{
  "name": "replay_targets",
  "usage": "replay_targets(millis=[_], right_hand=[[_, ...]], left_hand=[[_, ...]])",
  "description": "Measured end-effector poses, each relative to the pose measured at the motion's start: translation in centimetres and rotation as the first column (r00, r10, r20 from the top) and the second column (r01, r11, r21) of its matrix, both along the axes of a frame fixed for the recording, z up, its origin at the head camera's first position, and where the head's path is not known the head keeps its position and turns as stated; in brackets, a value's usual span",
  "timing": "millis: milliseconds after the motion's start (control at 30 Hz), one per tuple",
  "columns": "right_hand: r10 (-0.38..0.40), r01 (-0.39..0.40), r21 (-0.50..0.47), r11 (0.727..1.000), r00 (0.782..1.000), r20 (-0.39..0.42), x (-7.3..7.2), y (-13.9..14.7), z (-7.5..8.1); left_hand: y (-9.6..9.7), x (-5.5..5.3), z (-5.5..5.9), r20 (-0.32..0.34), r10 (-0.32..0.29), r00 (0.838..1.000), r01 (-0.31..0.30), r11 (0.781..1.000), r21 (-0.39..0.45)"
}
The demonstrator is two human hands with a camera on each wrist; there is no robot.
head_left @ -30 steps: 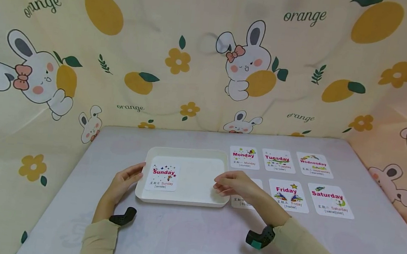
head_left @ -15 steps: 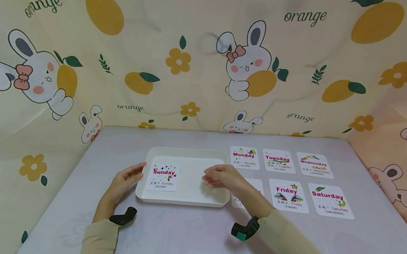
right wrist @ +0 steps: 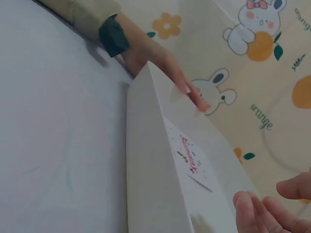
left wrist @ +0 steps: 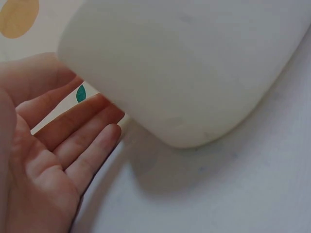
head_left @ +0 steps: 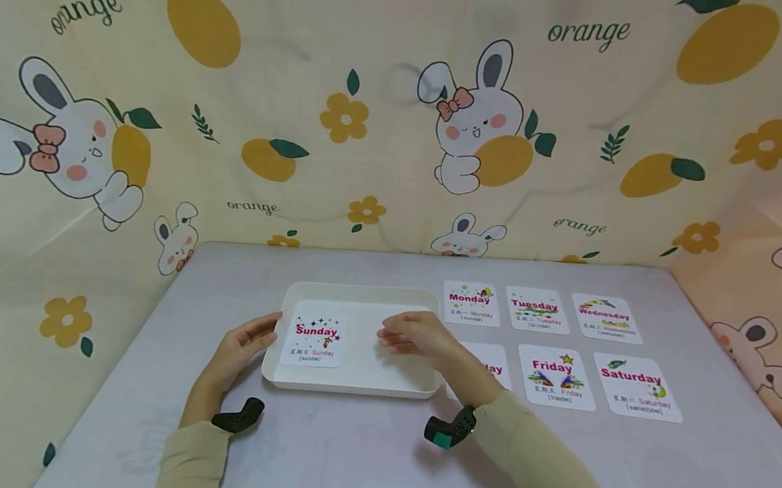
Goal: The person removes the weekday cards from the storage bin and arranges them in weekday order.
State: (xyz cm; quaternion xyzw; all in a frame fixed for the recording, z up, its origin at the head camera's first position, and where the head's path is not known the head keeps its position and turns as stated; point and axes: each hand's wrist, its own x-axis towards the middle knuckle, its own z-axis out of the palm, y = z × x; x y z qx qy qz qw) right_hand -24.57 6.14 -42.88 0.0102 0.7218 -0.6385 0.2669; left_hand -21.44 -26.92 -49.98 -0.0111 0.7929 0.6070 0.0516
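Note:
A shallow white tray (head_left: 350, 390) sits on the table, with a Sunday word card (head_left: 314, 342) lying in its left part. My left hand (head_left: 242, 346) is at the tray's left side, its fairly straight fingertips touching the rim. In the left wrist view, fingers (left wrist: 95, 150) reach to the edge of the tray (left wrist: 184, 82). My right hand (head_left: 417, 334) hovers over the right half of the tray, fingers loosely bent and nothing visible in them. Its thumb stands apart from the fingertips (right wrist: 244, 206) in the right wrist view.
Right of the tray, cards lie in two rows: Monday (head_left: 471, 304), Tuesday (head_left: 537, 310) and Wednesday (head_left: 606, 318) behind, Friday (head_left: 556, 378) and Saturday (head_left: 637, 388) in front. Another front card (head_left: 497, 359) is partly covered by my right forearm. A patterned cloth (head_left: 376, 115) hangs behind the table.
My right hand has moved left and slightly away from me, from the tray's right edge to over its inside. The left hand, tray and cards have stayed put.

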Motion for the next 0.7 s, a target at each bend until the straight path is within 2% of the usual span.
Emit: replay_targets(millis=[400, 700], right_hand=[[-0.075, 0.079, -0.068, 0.995, 0.996, 0.053, -0.8, -3.1, -0.8], [-0.120, 0.124, -0.044, 0.991, 0.990, 0.074, -1.0, -5.2, -1.3]], left_hand=[[-0.1, 0.0, -0.1, -0.002, 0.000, 1.000, 0.000, 1.000, 0.008], [-0.1, -0.1, -0.2, -0.012, -0.011, 1.000, 0.011, 0.999, 0.030]])
